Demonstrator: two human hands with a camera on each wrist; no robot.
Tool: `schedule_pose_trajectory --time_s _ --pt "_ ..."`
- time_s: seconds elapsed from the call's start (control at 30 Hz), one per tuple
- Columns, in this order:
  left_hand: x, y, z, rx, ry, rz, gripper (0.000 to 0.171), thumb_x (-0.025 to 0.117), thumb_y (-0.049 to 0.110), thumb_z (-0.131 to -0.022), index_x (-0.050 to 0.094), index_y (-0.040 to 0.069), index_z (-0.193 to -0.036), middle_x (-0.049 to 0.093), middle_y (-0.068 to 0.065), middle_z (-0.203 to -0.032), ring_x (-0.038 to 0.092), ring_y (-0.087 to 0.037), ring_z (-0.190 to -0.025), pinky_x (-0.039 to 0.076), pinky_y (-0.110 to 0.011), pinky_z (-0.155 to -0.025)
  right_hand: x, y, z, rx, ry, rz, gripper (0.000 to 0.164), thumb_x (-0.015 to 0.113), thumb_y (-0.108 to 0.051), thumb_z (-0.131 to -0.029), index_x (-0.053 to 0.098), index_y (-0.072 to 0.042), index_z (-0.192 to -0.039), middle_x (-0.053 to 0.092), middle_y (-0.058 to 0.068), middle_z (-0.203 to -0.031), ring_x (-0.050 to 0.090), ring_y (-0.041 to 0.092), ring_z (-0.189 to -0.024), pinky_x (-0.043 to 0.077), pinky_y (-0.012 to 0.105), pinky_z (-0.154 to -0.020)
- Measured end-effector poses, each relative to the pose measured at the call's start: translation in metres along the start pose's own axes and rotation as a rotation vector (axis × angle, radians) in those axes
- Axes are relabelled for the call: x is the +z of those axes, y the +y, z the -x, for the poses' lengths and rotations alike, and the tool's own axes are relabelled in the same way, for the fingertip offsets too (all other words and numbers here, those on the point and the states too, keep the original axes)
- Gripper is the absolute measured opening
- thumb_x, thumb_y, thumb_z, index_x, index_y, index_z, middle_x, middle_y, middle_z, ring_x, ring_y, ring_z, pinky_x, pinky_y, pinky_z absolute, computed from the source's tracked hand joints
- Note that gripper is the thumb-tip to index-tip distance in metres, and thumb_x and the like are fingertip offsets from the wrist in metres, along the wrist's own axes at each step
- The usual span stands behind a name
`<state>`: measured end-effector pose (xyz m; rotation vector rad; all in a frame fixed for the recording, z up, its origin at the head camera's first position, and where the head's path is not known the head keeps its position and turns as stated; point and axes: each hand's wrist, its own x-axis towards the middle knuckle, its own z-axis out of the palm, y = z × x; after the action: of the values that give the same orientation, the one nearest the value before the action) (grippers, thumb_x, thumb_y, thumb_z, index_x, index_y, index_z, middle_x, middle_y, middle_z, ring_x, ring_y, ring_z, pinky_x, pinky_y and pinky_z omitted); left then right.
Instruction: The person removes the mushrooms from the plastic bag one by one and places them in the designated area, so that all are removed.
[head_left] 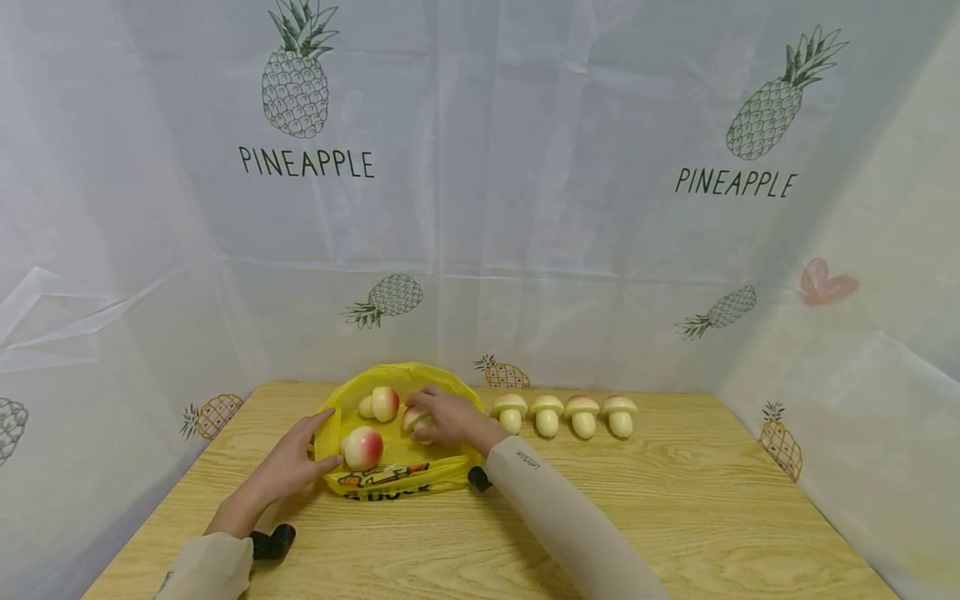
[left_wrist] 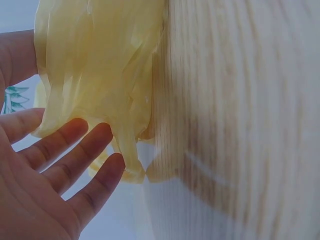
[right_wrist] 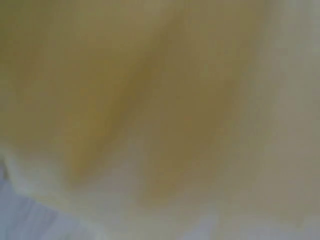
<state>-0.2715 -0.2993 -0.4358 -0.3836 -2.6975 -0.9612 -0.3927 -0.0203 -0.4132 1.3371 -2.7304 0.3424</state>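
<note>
- Yellow plastic bag (head_left: 412, 373), head view: lies mouth-wide at lower centre of the frame, on the wood-grain counter (head_left: 675, 517).
- Head view, hands: right hand (head_left: 450, 417) reaches into the bag's right part, fingers curled over a mushroom piece (head_left: 413, 419); its long axis mostly covered. Left hand (head_left: 281, 471) at the bag's left rim, part spread, holding no piece.
- Same view: two more inside, left of the right hand. Upper piece (head_left: 383, 403) lies sideways, stem to frame left; lower piece (head_left: 364, 449) sits nearer the left hand. Row of four pieces (head_left: 582, 417) just right of the bag, caps uppermost in the frame.
- Left wrist view: fingers nearly straight, spread against the plastic at lower left.
- Right wrist view: blurred yellow film; cannot tell the hold from here.
</note>
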Motion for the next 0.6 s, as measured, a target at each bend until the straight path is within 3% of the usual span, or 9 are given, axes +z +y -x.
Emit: schedule_pose_trajectory --time_s 0.3,0.6 --pt "0.0013 -0.0018 -0.0008 -0.001 0.002 -0.001 0.082 0.074 0.032 -0.084 0.034 -0.003 -0.145 0.044 -0.026 -0.133 0.045 -0.043 -0.119 0.038 -0.06 -0.094 -0.0016 0.0017 0.0084 -0.036 -0.027 -0.057 0.06 0.07 -0.023 -0.083 0.047 -0.027 -0.139 0.043 -0.003 -0.137 0.053 0.014 -0.108 0.046 0.031 -0.088" --pt "0.001 -0.003 -0.0014 -0.006 0.003 -0.005 0.082 0.074 0.032 -0.084 0.033 -0.003 -0.145 0.044 -0.027 -0.134 0.045 -0.042 -0.119 0.037 -0.06 -0.094 0.0004 0.0047 0.0103 -0.014 -0.026 -0.115 0.055 0.067 -0.024 -0.089 0.047 -0.024 -0.14 0.041 0.002 -0.14 0.053 0.015 -0.109 0.046 0.03 -0.089"
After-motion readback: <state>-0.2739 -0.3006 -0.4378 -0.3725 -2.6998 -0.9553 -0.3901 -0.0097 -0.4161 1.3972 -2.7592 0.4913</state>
